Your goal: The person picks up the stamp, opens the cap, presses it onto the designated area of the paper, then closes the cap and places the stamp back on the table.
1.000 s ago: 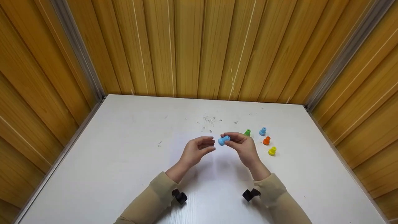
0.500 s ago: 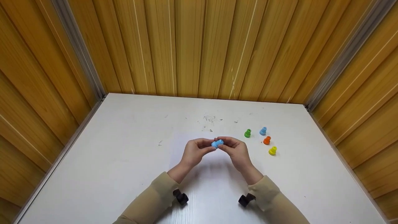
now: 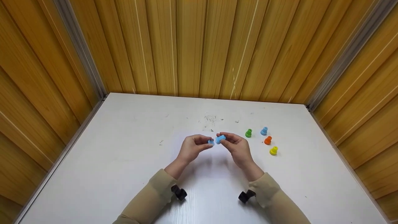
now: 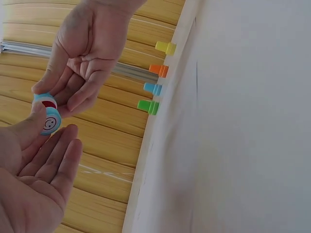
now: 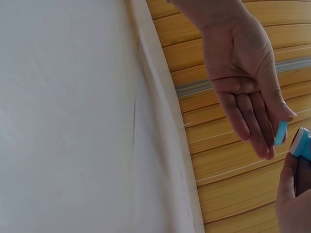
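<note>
In the head view my left hand (image 3: 190, 148) pinches a small light-blue stamp cap (image 3: 211, 142) between thumb and fingers. My right hand (image 3: 241, 151) grips the light-blue toy stamp (image 3: 220, 139) a short way to the right, tilted over the table. The left wrist view gives the cap (image 4: 51, 122) a smiley face on its round end and shows a red face on the stamp (image 4: 43, 98) behind it. From the right wrist, a narrow gap separates the cap (image 5: 281, 133) and the stamp's open end (image 5: 298, 141).
To the right on the white table (image 3: 108, 149) stand similar toy stamps: a green one (image 3: 248, 133), a blue one (image 3: 264, 131), an orange one (image 3: 268, 140) and a yellow one (image 3: 273, 151). Wood-patterned panels (image 3: 186, 46) enclose the table at the back and sides.
The right hand brought the stamp left to the left hand, whose fingers closed on its cap. Now the cap is off, and the hands have drawn slightly apart.
</note>
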Motion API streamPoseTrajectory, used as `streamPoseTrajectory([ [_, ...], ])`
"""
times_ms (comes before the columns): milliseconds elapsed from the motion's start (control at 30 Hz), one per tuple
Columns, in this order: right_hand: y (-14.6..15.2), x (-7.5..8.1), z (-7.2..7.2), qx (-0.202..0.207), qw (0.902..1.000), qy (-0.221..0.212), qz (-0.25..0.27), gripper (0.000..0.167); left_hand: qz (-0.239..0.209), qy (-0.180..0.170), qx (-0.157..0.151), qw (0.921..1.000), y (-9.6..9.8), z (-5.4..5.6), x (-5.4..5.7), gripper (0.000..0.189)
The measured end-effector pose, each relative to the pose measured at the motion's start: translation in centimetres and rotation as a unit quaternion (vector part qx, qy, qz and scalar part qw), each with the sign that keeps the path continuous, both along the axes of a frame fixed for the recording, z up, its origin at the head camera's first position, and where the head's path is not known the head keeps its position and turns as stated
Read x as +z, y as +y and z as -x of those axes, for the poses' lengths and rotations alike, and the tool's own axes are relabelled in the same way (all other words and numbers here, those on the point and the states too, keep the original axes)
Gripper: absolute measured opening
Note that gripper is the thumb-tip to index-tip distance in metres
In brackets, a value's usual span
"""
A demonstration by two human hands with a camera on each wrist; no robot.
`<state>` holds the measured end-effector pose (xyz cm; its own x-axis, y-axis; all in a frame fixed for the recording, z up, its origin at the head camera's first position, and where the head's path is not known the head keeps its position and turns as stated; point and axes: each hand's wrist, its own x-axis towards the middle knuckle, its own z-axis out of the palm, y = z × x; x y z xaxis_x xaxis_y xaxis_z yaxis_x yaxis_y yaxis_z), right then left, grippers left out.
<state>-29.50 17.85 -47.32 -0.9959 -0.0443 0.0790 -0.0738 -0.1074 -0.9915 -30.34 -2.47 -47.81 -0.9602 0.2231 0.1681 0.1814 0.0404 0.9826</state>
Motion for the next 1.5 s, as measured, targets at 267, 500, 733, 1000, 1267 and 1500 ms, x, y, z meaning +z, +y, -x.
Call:
streamPoseTrajectory([
  [267, -0.7, -0.2, 1.6, 0.006, 0.9932, 0.006, -0.116, 0.028, 0.007, -0.020, 0.093, 0.9955, -2.7, 2.1, -0.1, 0.030],
  [500, -2.1, -0.9, 2.6, 0.035, 0.9725, 0.001, -0.230, 0.024, 0.009, -0.040, 0.126, 0.9912, -4.0, 2.9, -0.7, 0.028],
  [733, -3.4, -1.5, 3.4, 0.082, 0.9474, -0.009, -0.309, 0.020, 0.012, -0.036, 0.121, 0.9920, -4.1, 3.0, -0.8, 0.027],
  [1000, -4.3, -2.0, 3.7, 0.114, 0.9337, -0.011, -0.339, 0.019, 0.022, -0.034, 0.115, 0.9925, -4.2, 3.0, -1.0, 0.031],
  [1267, -4.4, -2.4, 3.6, 0.124, 0.9253, -0.014, -0.358, 0.018, 0.028, -0.039, 0.115, 0.9922, -4.3, 3.1, -0.9, 0.029],
  [1500, -4.2, -2.6, 3.9, 0.135, 0.9226, -0.005, -0.361, 0.018, 0.025, -0.041, 0.113, 0.9924, -4.5, 3.1, -1.0, 0.030],
])
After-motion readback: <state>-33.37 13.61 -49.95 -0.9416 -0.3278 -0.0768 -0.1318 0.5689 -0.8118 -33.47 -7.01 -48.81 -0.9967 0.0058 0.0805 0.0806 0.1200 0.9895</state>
